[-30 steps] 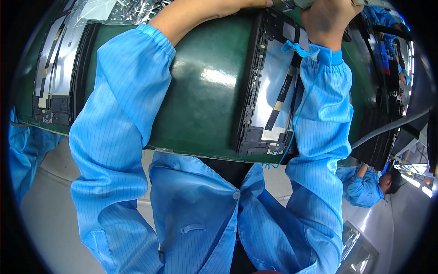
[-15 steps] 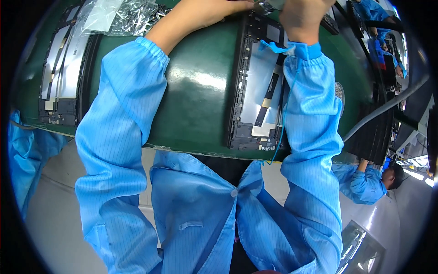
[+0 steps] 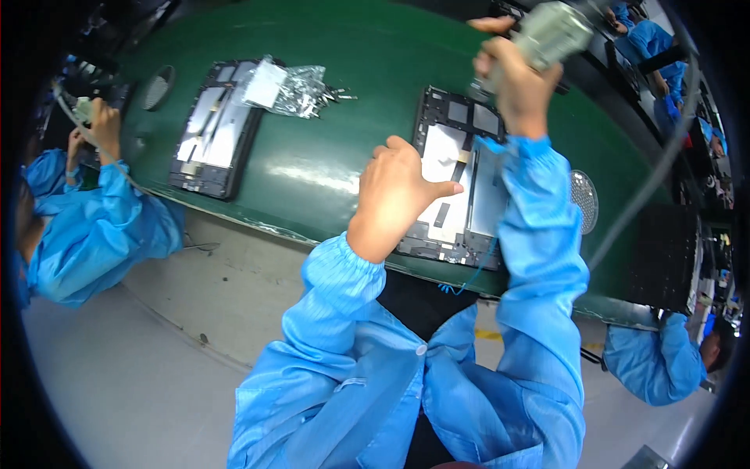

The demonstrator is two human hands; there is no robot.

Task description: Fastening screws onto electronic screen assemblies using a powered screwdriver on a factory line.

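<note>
An opened tablet housing (image 3: 445,148) with a black frame, silver inside and dark flat cables lies on the green table before me. My left hand (image 3: 394,191) hovers at its left edge, thumb stretched over the silver area and apart from the fingers, which are partly hidden; nothing shows in it. Beyond the housing's far right corner, my right hand (image 3: 522,86) is closed around a pale grey-green electric screwdriver (image 3: 553,35), slightly blurred. Its metal tip end hangs near that corner. A blue wrist strap with a thin cord is on my right wrist.
Left on the green table (image 3: 328,23) lies a second opened tablet housing (image 3: 211,129), with a clear plastic bag (image 3: 293,90) and small loose parts beside it. A mesh disc (image 3: 583,202) and grey cable (image 3: 656,180) are right. Co-workers in blue sit at both sides.
My left hand has come back from the far side to the near housing's left edge. My right hand holds the screwdriver, now more fully in view. The view has shifted, showing more of the table.
</note>
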